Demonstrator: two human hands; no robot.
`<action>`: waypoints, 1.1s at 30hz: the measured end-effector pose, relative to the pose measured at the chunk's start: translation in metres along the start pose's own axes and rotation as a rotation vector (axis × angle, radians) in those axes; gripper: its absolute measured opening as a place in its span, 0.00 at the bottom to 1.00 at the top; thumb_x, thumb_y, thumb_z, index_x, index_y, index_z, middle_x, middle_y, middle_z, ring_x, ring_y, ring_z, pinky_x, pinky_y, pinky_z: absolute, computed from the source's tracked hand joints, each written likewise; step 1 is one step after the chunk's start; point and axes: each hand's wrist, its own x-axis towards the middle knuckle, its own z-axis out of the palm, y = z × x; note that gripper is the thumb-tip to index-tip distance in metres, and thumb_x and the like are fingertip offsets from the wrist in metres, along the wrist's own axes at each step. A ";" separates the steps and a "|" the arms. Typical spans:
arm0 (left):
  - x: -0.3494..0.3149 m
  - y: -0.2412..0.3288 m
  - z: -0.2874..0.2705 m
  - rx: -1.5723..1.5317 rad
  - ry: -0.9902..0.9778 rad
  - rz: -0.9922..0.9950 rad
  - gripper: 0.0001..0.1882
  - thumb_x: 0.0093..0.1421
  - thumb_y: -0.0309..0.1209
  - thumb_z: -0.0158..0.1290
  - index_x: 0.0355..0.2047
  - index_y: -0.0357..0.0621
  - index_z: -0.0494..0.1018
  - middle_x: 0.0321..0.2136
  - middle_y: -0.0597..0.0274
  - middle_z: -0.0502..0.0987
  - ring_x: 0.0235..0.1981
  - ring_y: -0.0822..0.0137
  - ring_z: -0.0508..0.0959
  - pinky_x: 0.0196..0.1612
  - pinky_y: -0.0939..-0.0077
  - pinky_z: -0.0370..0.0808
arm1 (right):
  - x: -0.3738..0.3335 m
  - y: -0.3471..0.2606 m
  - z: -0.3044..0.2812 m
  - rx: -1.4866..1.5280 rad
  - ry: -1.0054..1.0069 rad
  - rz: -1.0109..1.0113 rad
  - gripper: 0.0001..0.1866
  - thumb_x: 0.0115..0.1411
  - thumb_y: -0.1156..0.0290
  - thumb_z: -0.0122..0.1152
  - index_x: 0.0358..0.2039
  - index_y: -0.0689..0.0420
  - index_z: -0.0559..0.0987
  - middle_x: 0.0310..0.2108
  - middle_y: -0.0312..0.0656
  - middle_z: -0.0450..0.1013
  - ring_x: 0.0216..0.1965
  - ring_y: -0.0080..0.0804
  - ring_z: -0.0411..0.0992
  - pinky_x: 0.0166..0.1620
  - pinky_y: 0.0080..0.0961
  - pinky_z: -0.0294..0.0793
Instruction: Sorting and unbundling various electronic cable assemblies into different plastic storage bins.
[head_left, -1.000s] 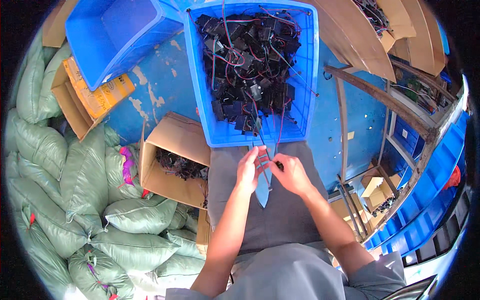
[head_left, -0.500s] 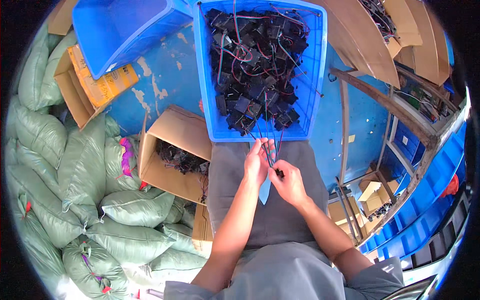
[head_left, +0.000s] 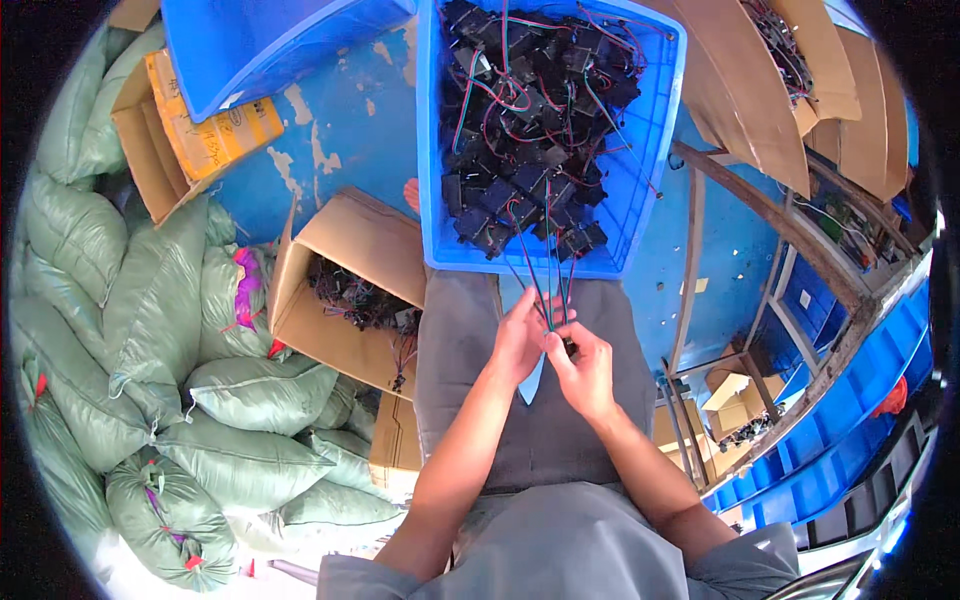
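Observation:
Several thin dark and coloured wires (head_left: 549, 285) run from the heap of black boxy parts (head_left: 530, 160) down to my hands. My left hand (head_left: 518, 338) is closed around them near the tub's front edge. Close beside it, slightly nearer to me, my right hand (head_left: 586, 372) pinches the wires near their ends, with small dark ends showing at its fingers. The parts lie in a blue plastic tub (head_left: 432, 180) beyond my knees. Some wires trail loosely over the heap.
At left, an open cardboard box (head_left: 365, 245) holds more dark wired parts, beside piled green sacks (head_left: 255, 460). A blue tub (head_left: 270, 50) and a yellow-taped carton (head_left: 215, 135) stand far left. A metal frame (head_left: 765, 210) and cardboard boxes (head_left: 740, 80) are at right.
The view has shifted, moving the tub rightward and up in the picture. My right hand has turned and its fingers have loosened slightly, showing more of the wire ends. Both hands stay on the wires.

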 end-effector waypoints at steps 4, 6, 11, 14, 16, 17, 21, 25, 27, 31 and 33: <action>-0.006 0.003 0.012 0.030 0.017 0.027 0.17 0.65 0.46 0.41 0.41 0.46 0.69 0.39 0.54 0.76 0.34 0.63 0.77 0.38 0.70 0.72 | -0.008 -0.006 0.005 0.015 0.066 -0.091 0.04 0.51 0.76 0.58 0.25 0.63 0.75 0.18 0.38 0.70 0.17 0.24 0.62 0.23 0.21 0.64; -0.015 0.009 0.017 -0.031 0.015 0.022 0.16 0.64 0.46 0.42 0.41 0.47 0.68 0.39 0.54 0.76 0.34 0.62 0.77 0.37 0.69 0.73 | -0.011 -0.009 0.009 -0.025 0.038 -0.114 0.03 0.51 0.76 0.58 0.25 0.63 0.75 0.19 0.39 0.70 0.17 0.25 0.63 0.23 0.22 0.64; -0.020 0.026 0.005 -0.080 -0.130 -0.203 0.16 0.64 0.46 0.45 0.41 0.49 0.62 0.40 0.54 0.76 0.33 0.59 0.79 0.33 0.66 0.76 | -0.021 -0.022 0.015 -0.171 -0.047 -0.224 0.03 0.50 0.77 0.59 0.26 0.62 0.75 0.21 0.40 0.71 0.18 0.28 0.65 0.24 0.23 0.66; -0.027 0.025 0.012 -0.064 -0.139 -0.131 0.13 0.65 0.42 0.42 0.42 0.48 0.62 0.39 0.54 0.77 0.30 0.61 0.78 0.30 0.70 0.75 | -0.023 -0.023 0.020 -0.277 -0.124 -0.325 0.03 0.49 0.77 0.59 0.26 0.61 0.75 0.23 0.41 0.71 0.19 0.29 0.66 0.25 0.24 0.67; -0.029 0.027 0.005 -0.094 -0.124 -0.084 0.12 0.66 0.41 0.42 0.43 0.48 0.62 0.40 0.53 0.77 0.29 0.62 0.78 0.30 0.71 0.74 | -0.023 -0.025 0.026 -0.270 -0.140 -0.317 0.03 0.49 0.77 0.59 0.26 0.61 0.75 0.23 0.41 0.71 0.19 0.30 0.66 0.25 0.24 0.67; -0.029 0.027 0.000 -0.118 -0.113 -0.046 0.11 0.66 0.39 0.41 0.43 0.47 0.61 0.41 0.53 0.76 0.28 0.62 0.77 0.29 0.72 0.74 | -0.023 -0.026 0.027 -0.265 -0.145 -0.304 0.03 0.49 0.78 0.59 0.26 0.61 0.75 0.23 0.41 0.71 0.20 0.31 0.66 0.25 0.25 0.67; -0.025 0.022 -0.011 -0.197 -0.087 0.059 0.07 0.66 0.31 0.38 0.43 0.46 0.61 0.44 0.50 0.75 0.26 0.63 0.76 0.27 0.74 0.73 | -0.020 -0.021 0.027 -0.301 -0.137 -0.295 0.04 0.48 0.78 0.59 0.26 0.60 0.75 0.23 0.42 0.70 0.20 0.33 0.66 0.25 0.26 0.67; -0.023 0.026 -0.014 -0.277 -0.103 0.079 0.06 0.66 0.31 0.40 0.40 0.46 0.63 0.40 0.53 0.75 0.23 0.69 0.70 0.26 0.78 0.69 | -0.014 -0.007 0.035 -0.371 -0.164 -0.355 0.05 0.47 0.78 0.60 0.26 0.60 0.74 0.23 0.42 0.71 0.20 0.34 0.66 0.25 0.28 0.67; -0.020 0.028 -0.021 -0.325 -0.135 0.057 0.06 0.66 0.32 0.41 0.38 0.46 0.65 0.37 0.56 0.75 0.21 0.71 0.68 0.25 0.80 0.67 | -0.013 -0.003 0.038 -0.369 -0.191 -0.363 0.05 0.47 0.78 0.60 0.27 0.60 0.74 0.23 0.42 0.71 0.20 0.35 0.67 0.25 0.29 0.67; -0.015 0.031 -0.031 -0.399 -0.221 -0.029 0.09 0.66 0.36 0.42 0.31 0.47 0.66 0.25 0.65 0.69 0.18 0.76 0.62 0.22 0.83 0.61 | -0.011 0.002 0.039 -0.377 -0.230 -0.367 0.06 0.47 0.78 0.60 0.28 0.60 0.74 0.23 0.42 0.71 0.21 0.37 0.68 0.26 0.29 0.68; -0.013 0.031 -0.029 -0.391 -0.244 -0.041 0.10 0.66 0.36 0.41 0.29 0.48 0.65 0.22 0.68 0.65 0.16 0.78 0.60 0.20 0.84 0.58 | -0.010 0.003 0.036 -0.389 -0.257 -0.356 0.08 0.48 0.77 0.60 0.30 0.60 0.75 0.25 0.42 0.71 0.23 0.38 0.69 0.28 0.29 0.69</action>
